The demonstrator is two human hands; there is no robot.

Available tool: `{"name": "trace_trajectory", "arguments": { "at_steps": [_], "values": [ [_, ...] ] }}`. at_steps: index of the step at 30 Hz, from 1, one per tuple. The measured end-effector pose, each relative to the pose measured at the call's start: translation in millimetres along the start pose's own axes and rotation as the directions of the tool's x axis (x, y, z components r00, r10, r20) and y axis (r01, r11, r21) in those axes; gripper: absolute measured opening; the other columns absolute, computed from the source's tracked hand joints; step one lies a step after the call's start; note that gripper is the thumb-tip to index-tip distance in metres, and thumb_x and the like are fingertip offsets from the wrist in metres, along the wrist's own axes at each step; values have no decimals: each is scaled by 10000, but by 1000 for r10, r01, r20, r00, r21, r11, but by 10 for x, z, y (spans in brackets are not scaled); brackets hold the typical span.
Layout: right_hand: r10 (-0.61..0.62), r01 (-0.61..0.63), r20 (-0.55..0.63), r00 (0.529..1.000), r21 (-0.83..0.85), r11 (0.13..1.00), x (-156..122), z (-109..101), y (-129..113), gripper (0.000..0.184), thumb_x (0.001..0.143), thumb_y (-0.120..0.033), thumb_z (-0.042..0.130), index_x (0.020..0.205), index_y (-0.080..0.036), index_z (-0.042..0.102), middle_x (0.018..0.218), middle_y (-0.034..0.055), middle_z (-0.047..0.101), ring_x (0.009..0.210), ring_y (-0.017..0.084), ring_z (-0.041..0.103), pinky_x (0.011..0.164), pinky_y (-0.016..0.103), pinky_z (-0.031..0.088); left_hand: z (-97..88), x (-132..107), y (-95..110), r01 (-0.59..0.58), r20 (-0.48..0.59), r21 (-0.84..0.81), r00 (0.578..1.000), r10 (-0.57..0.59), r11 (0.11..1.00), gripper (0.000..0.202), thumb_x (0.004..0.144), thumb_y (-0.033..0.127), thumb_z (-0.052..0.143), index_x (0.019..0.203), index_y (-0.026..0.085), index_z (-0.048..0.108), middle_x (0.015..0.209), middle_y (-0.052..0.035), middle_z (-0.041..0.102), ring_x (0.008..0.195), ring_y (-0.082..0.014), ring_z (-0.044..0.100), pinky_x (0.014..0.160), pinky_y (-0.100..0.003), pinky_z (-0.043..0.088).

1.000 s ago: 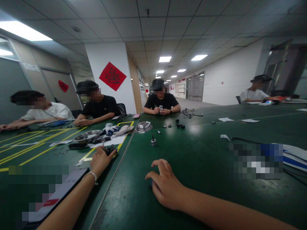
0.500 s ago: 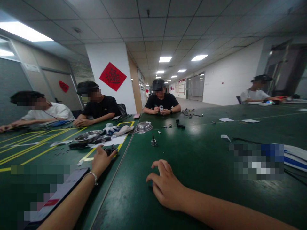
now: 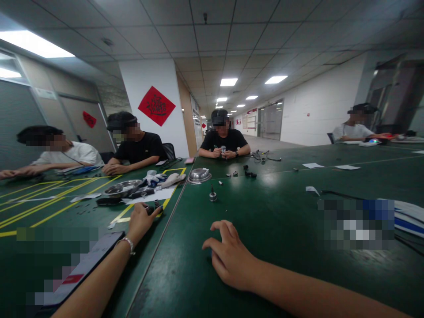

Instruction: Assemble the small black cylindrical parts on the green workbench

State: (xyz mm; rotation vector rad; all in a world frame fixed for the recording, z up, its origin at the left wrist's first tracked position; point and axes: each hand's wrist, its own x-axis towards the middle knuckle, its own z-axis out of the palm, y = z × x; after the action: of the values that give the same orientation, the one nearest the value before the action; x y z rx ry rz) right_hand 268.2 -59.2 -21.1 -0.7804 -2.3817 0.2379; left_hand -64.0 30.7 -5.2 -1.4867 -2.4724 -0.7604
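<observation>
Head view: you sit beneath a white panelled ceiling (image 3: 139, 26), at a wide, glossy green table (image 3: 281, 221). Both hands have stayed nearly in place over the last second, suggesting a pause in handling. Your right hand (image 3: 228, 256) is loosely curled, fingers parted, nothing visibly held. Your left hand (image 3: 141, 221) curls against small, dark, cylindrical metal parts (image 3: 157, 203) near the yellow tape lines (image 3: 123, 212); whether it grips them cannot be told.

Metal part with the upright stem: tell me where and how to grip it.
Grip the metal part probably by its round base, from the near side, where the right hand is: the part stands upright, and its base looks broader than the thin stem.
</observation>
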Motion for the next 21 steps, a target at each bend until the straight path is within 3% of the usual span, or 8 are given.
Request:
{"name": "trace_trajectory", "arguments": {
  "at_steps": [8, 14, 21],
  "values": [
    [-4, 4, -3, 1000, 6, 1000, -4, -7, 6, 306, 808, -105, 528, 1086, -232, 549, 1232, 81, 329, 1202, 250, 285, 1019, 400, 267, -32, -22, 4, -35, -79, -31, 996, 33, 999, 442, 698, 501, 565, 948, 175, 404, 934, -124, 595, 860, -320, 609, 649, -358, 465],
    [-3, 4, -4, 1000, 12, 1000, -8, 14, 10, 306, 803, -101, 530, 1079, -231, 553, 1236, 81, 332, 1197, 249, 290, 1017, 397, 268, -8, -29, 4, -103, -36, -120, 994, 100, 987, 345, 710, 462, 575, 853, 218, 378, 767, -21, 559, 690, -238, 599, 551, -294, 426],
    [-14, 14, -1, 1000, 15, 1000, 0, -1, 7, 300, 804, -101, 529, 1076, -225, 558, 1224, 84, 340, 1194, 246, 300, 1018, 398, 272, 0, -30, 16, -138, 4, -190, 990, 141, 972, 345, 742, 411, 559, 961, 196, 401, 751, -13, 581, 663, -232, 616, 545, -286, 432]
  ]
}}
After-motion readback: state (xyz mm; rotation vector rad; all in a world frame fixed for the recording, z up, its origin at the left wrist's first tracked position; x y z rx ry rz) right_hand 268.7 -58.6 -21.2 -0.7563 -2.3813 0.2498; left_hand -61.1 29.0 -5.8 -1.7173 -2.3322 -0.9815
